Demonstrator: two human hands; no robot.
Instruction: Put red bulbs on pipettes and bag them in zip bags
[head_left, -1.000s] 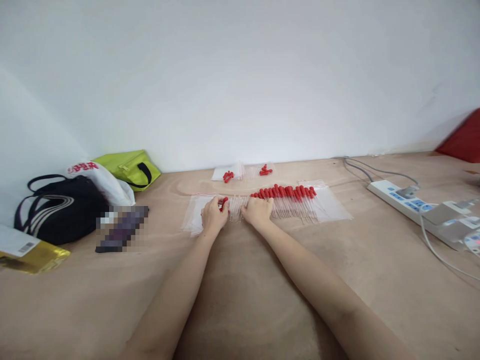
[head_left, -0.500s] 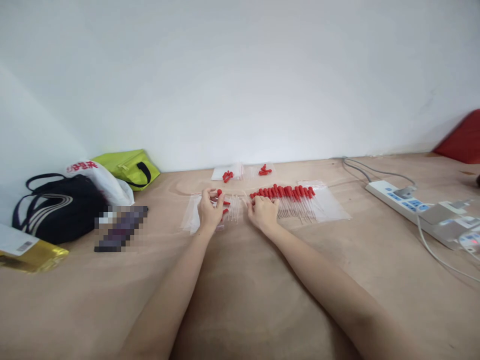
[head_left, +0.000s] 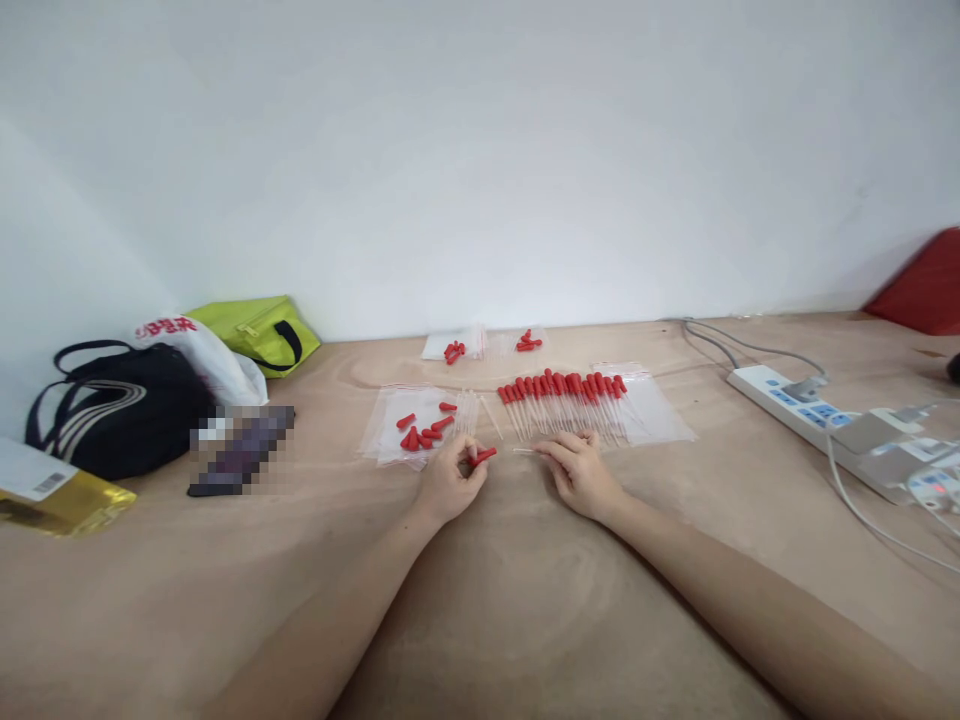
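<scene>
Some red lettering [head_left: 166, 327] on the white bag [head_left: 229, 373] is illegible; left hand [head_left: 448, 487] pinches a red bulb [head_left: 484, 456], right hand [head_left: 587, 483] a tube [head_left: 523, 451].

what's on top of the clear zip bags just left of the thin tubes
Several loose red dropper bulbs lie on the clear zip bags, some clustered near the lower edge. The bulbs cover the plastic directly beneath them, so that part can't be seen.
</scene>
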